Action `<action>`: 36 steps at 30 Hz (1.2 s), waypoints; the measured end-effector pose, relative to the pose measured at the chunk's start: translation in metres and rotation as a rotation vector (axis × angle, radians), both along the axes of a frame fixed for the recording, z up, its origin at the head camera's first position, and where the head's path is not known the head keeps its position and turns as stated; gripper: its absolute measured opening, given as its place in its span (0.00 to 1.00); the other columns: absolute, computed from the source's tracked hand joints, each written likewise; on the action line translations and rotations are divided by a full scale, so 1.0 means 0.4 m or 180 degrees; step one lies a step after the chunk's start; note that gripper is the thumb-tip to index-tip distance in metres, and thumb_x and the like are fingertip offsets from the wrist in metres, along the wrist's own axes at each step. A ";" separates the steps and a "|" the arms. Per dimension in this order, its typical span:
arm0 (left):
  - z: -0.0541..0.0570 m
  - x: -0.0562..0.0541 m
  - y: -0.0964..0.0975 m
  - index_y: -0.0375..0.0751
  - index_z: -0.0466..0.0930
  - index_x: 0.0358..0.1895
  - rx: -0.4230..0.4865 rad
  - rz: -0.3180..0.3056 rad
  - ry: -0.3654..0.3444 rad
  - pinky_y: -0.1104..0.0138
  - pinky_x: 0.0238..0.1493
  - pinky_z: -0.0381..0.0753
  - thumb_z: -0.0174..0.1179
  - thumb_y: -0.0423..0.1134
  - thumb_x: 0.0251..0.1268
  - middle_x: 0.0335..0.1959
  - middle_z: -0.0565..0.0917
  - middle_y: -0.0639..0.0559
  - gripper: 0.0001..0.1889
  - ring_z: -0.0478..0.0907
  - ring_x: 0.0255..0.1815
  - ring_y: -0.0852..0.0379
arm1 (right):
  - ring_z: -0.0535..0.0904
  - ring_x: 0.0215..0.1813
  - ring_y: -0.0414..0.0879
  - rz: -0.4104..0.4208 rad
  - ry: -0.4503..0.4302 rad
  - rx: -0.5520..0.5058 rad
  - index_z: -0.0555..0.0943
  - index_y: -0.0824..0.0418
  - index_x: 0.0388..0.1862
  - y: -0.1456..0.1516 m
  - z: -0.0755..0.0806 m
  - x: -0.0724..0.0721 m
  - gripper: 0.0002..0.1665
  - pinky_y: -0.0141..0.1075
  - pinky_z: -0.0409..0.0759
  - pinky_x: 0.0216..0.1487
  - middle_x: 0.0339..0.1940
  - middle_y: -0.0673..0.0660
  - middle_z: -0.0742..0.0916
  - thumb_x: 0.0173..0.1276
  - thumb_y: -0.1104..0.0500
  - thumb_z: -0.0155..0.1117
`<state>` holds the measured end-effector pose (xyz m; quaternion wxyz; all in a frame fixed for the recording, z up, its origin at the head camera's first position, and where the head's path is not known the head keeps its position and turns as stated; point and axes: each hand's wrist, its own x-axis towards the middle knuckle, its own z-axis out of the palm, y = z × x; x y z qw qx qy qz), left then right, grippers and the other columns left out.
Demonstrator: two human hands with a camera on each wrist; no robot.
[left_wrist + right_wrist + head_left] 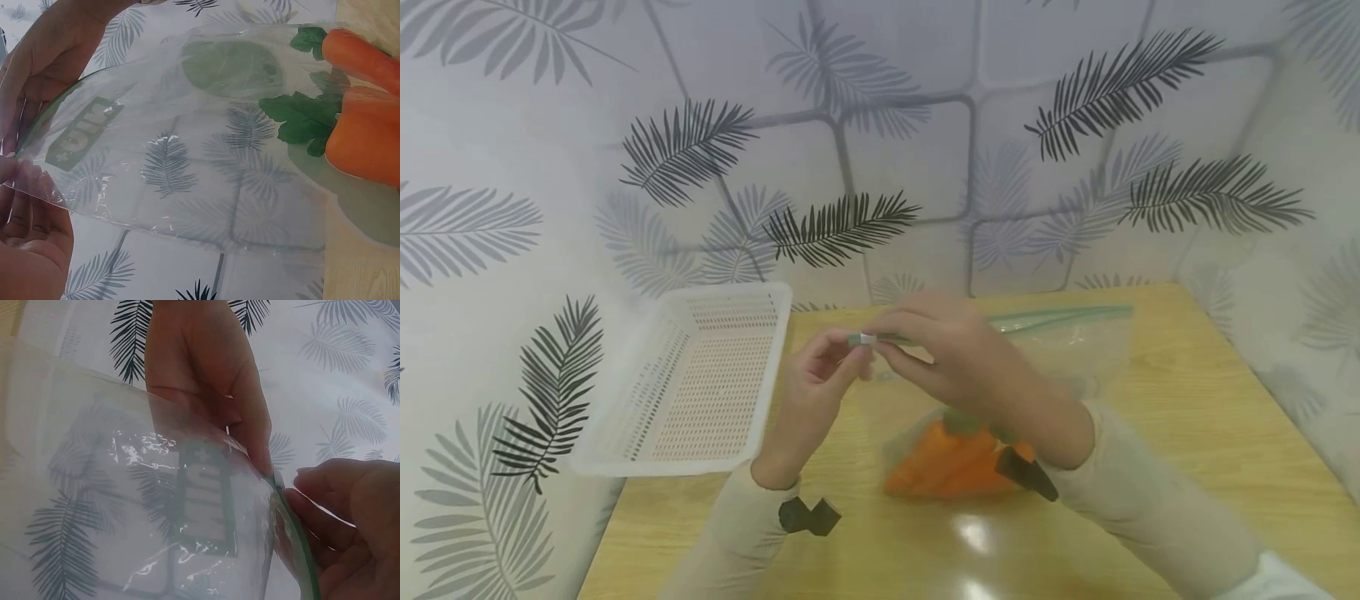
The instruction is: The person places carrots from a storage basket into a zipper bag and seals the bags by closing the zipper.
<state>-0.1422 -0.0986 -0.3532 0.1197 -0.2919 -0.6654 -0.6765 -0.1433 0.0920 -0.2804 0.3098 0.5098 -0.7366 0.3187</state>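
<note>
A clear zip bag (1075,342) with a green zip strip stands upright above the table, its mouth along the top. Orange carrots (940,467) with green leaves (300,122) lie in its lower part. A small white slider (868,338) sits at the strip's left end. My left hand (808,400) pinches the bag's top left corner between thumb and fingers. Right beside it, my right hand (958,350) pinches the green strip at the slider. In the right wrist view the green zip strip (300,550) runs down from between the fingertips.
A white plastic basket (778,358) with slotted walls stands left of the bag on the wooden table (1187,417). Behind the table rises a wall (910,50) with a leaf pattern. Dark pieces (808,517) are fixed at the left sleeve's cuff.
</note>
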 end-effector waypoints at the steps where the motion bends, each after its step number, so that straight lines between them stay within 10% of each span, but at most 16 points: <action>1: -0.001 -0.001 0.001 0.32 0.74 0.41 0.0039 -0.0033 0.0015 0.65 0.38 0.76 0.55 0.32 0.66 0.29 0.77 0.46 0.05 0.74 0.30 0.53 | 0.79 0.41 0.44 -0.0014 -0.0003 0.0016 0.83 0.64 0.39 -0.004 0.000 0.000 0.09 0.31 0.76 0.46 0.36 0.53 0.85 0.58 0.66 0.66; 36: -0.012 -0.014 -0.002 0.27 0.72 0.35 0.0218 -0.0113 0.0280 0.69 0.33 0.76 0.57 0.33 0.64 0.30 0.78 0.52 0.09 0.74 0.29 0.56 | 0.78 0.38 0.42 -0.0030 -0.0157 0.0093 0.83 0.65 0.37 -0.013 -0.002 -0.008 0.07 0.26 0.75 0.43 0.35 0.52 0.84 0.58 0.68 0.66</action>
